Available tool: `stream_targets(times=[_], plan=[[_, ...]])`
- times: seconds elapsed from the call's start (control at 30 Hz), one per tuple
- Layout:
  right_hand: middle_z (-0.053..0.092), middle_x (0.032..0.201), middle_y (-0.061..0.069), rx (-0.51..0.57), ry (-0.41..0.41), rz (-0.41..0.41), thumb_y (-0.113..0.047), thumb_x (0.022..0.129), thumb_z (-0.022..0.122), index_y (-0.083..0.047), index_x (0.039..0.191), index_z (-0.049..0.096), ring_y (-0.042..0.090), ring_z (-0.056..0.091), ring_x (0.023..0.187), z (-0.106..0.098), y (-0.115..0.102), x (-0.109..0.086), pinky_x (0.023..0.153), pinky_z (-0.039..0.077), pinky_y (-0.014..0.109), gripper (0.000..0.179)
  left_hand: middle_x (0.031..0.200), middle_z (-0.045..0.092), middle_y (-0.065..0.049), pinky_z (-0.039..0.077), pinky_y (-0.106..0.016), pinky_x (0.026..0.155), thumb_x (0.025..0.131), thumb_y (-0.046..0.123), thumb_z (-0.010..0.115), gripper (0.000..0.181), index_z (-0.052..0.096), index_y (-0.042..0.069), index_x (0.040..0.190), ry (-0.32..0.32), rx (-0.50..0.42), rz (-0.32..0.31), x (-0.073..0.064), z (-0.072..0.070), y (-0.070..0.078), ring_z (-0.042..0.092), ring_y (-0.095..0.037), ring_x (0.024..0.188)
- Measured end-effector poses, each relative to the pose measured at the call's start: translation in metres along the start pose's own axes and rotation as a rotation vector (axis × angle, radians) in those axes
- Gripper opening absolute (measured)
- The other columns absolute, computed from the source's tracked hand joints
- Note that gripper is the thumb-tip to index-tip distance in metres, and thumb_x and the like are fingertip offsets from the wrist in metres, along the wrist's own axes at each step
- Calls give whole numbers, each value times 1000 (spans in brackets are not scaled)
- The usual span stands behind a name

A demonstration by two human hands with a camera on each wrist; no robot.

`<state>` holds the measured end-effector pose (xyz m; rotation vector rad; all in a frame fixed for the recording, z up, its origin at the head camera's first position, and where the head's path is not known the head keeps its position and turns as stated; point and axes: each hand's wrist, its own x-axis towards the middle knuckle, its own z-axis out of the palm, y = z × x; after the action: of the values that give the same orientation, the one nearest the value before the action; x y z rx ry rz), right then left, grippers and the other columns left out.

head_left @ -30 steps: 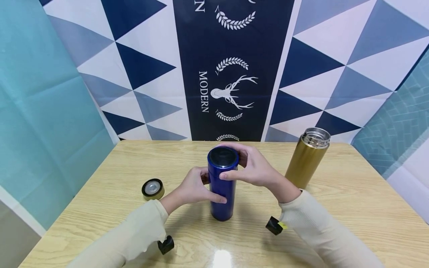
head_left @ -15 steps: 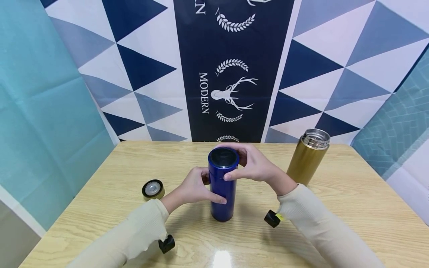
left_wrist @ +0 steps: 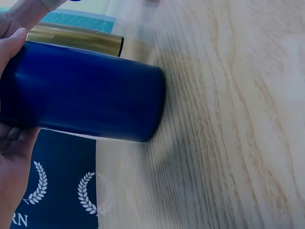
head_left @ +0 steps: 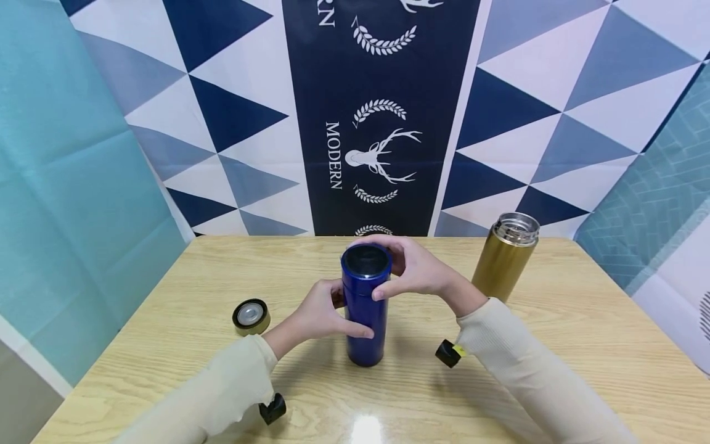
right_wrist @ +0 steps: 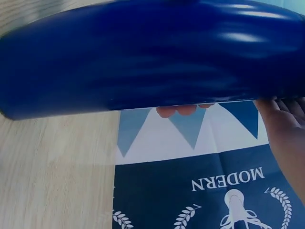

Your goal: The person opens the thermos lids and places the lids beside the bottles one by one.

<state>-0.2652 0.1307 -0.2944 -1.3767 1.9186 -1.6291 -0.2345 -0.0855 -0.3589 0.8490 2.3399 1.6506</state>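
Note:
A dark blue thermos flask [head_left: 364,333] stands upright at the middle of the table, its black-topped lid [head_left: 366,261] in place. My left hand [head_left: 318,311] grips the body from the left, thumb across the front. Higher up, my right hand [head_left: 418,268] holds the flask around the lid from the right, with the thumb in front and the fingers behind. In the left wrist view the flask's lower body [left_wrist: 90,90] reaches down to the wood. Fingertips [right_wrist: 183,110] of the left hand show past the flask in the right wrist view.
An uncapped gold thermos flask [head_left: 506,259] with a steel mouth stands back right, partly behind the right forearm. Its gold lid [head_left: 251,316] lies upside down left of my left hand. A patterned cloth [head_left: 383,123] hangs behind the wooden table [head_left: 421,394].
The right thumb has shifted slightly to the right along the lid, and the right wrist has risen a little. The left hand keeps its grip; the flask stays in place.

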Motion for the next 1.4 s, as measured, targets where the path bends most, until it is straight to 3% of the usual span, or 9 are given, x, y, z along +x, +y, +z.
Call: stream_targets(times=[0.13,0.2,0.47,0.63,0.87,1.13,1.4], plan=[[44,137,32,-20,-9,-18,-24,77,81,4,142,36,51,47,123,3,-4,-1,105,43,56,83,114,71,-11,55,-29,92,64,15,89,61,63,7,119,14,9,-12,-3,0,1,69,-16,101],[44,139,29,-47,29,-9,-25,76,82,3,143,36,50,46,124,7,-7,-3,105,43,56,86,116,70,-10,55,-30,94,63,15,90,64,62,8,120,19,8,-15,-3,0,1,69,-17,102],[52,139,15,-156,388,96,-21,72,85,-8,139,46,42,54,122,41,-21,-5,104,45,55,78,124,67,-6,53,-25,95,62,19,91,75,57,12,128,82,-12,17,-8,7,2,66,-17,108],[58,133,16,-211,522,165,-12,70,85,-12,137,49,37,60,116,56,-24,-3,99,51,46,75,122,67,-7,53,-23,92,62,16,91,74,57,12,128,159,-27,62,-9,17,3,67,-17,106],[63,124,20,-259,503,184,-13,74,82,-10,133,53,34,65,108,59,-24,-2,92,55,36,67,119,69,-7,54,-23,90,65,12,88,66,60,12,125,209,-17,75,-10,21,0,67,-15,104],[65,120,22,-218,427,183,-11,71,84,-9,129,57,36,65,108,44,-20,-2,91,55,32,64,111,72,-9,55,-22,85,64,12,88,57,64,10,116,173,-3,68,-4,18,0,68,-10,94],[64,122,24,-141,344,188,-18,69,87,-8,130,56,35,63,111,35,-17,-2,93,54,31,69,113,71,-9,55,-23,88,64,12,88,58,64,10,116,142,-21,34,-4,16,0,68,-13,98]])
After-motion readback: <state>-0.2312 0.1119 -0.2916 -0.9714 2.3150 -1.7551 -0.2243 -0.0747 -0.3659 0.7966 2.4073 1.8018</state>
